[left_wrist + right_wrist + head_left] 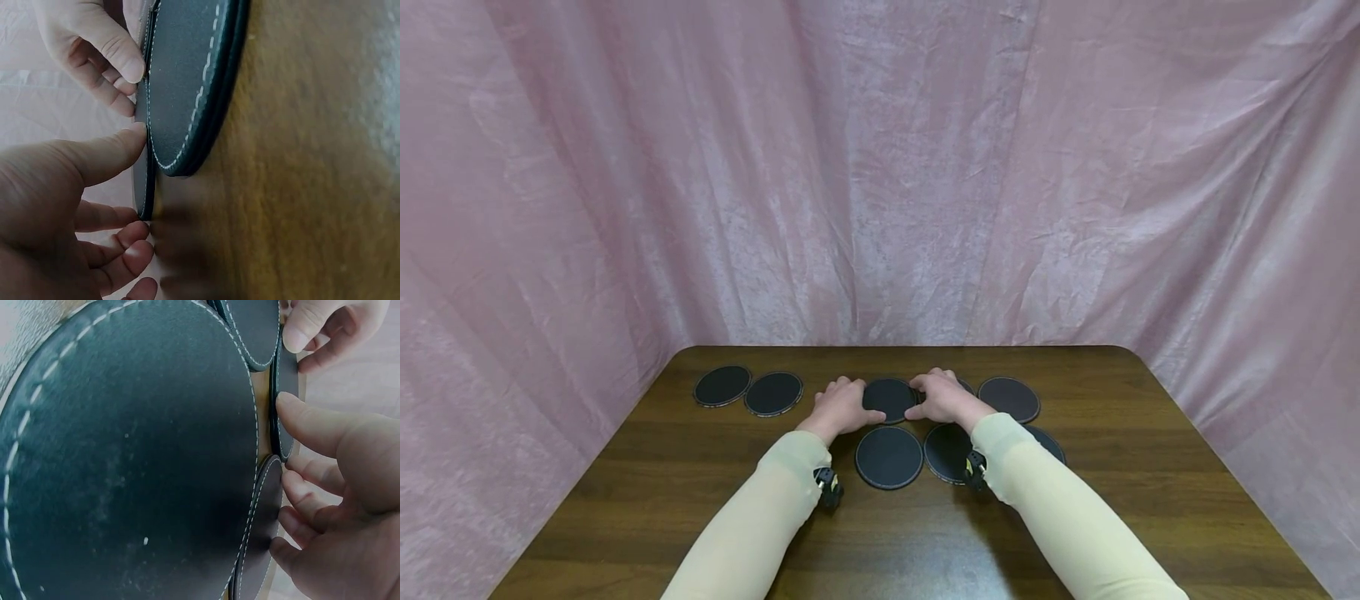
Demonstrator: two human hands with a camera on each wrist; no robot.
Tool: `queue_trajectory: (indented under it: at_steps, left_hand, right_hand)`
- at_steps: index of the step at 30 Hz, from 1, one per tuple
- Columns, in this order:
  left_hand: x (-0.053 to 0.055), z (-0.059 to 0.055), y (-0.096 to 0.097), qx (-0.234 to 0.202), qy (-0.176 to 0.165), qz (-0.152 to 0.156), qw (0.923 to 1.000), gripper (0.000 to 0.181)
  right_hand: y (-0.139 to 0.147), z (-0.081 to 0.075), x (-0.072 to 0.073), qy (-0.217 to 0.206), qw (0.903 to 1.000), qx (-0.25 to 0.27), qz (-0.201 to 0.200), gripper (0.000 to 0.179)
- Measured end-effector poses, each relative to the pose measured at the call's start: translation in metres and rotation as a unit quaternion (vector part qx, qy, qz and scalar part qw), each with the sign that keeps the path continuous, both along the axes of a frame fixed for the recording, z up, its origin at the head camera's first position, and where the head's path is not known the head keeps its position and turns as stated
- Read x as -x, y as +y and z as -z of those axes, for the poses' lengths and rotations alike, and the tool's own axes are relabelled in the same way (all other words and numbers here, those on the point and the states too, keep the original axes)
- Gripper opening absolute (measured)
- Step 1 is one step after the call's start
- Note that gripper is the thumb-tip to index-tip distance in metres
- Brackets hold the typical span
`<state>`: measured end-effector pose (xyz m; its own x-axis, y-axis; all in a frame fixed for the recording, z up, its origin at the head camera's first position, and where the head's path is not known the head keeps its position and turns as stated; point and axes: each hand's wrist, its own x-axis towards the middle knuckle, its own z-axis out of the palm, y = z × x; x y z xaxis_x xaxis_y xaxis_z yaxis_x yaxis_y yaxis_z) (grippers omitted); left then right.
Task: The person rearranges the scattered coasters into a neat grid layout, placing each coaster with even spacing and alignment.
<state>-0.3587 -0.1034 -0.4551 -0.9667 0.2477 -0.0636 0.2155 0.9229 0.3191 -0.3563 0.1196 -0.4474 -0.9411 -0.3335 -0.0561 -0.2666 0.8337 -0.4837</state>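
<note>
A round, pale-stitched, leathery front coaster lies on the glossy, wood-grained table, just nearer than the left hand and right hand. Both pinch opposite rims of the matching dark middle coaster between them. Beyond hangs a crinkled, velvety pink curtain.

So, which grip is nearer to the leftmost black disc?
Left. The left grip is to the right of the leftmost black disc, beyond a second disc; the right grip is farther off, past the middle disc between the two grips.
</note>
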Motion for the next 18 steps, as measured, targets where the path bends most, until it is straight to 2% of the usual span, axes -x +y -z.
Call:
queue_trajectory:
  at_steps: [18]
  left_hand:
    - [-0.0054, -0.0029, 0.0051, -0.006, 0.003, -0.004, 1.0000, 0.078]
  right_hand:
    - [0.0006, -0.0016, -0.0020, 0.002, 1.0000, -0.005, 0.007, 0.060]
